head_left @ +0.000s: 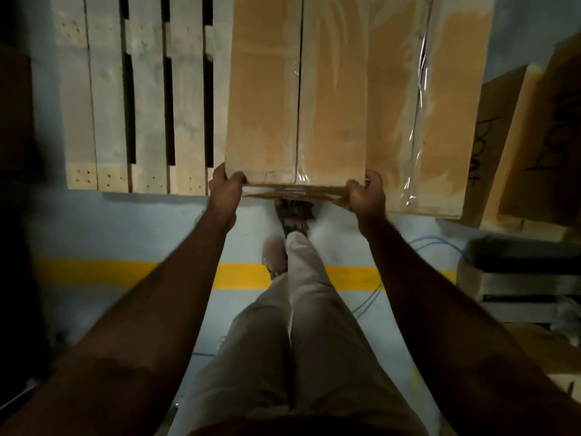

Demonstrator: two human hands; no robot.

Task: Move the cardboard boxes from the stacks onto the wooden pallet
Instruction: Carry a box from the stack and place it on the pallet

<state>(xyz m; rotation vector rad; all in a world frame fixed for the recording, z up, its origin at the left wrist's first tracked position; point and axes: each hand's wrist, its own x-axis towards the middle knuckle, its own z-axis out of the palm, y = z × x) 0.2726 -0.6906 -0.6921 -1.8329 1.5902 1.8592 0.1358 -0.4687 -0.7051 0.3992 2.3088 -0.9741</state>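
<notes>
Here: left hand (224,188), right hand (366,193) grip cardboard box (295,99) | box top cropped | wooden pallet (138,99) partly covered

The box (314,89) was matt brown cardboard, its seam sealed with glossy clear tape (298,171). The pallet (141,105) was pale, rough, bare wood. The floor (125,221) looked smooth, painted.
</notes>
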